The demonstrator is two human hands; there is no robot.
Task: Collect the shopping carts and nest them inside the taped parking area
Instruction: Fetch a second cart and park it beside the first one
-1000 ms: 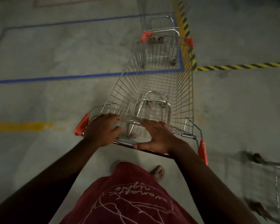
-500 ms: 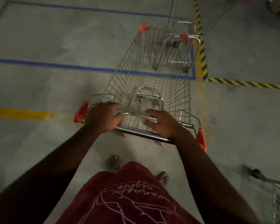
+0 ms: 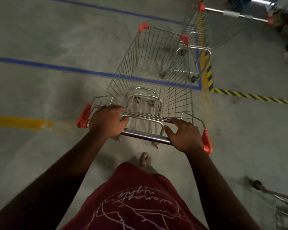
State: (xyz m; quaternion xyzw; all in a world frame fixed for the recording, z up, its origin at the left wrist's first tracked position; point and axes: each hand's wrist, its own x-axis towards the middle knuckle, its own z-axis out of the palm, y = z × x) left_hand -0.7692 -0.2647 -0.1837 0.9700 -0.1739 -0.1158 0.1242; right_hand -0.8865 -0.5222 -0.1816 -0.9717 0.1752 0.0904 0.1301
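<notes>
A wire shopping cart with orange corner caps stands in front of me, its metal handle bar across my body. My left hand is wrapped around the left end of the bar. My right hand rests on the right end with fingers spread over the bar. The cart's front end reaches over the blue tape line of the parking area. A second cart stands inside that area at the top right, its handle toward the upper right.
Yellow-and-black hazard tape runs along the floor on the right of the blue corner. A yellow painted stripe lies on the left. Part of another cart shows at the bottom right. My foot is behind the cart.
The cart has rolled forward, its front crossing the blue line and closing on the parked cart. My right hand slid toward the right end of the bar.
</notes>
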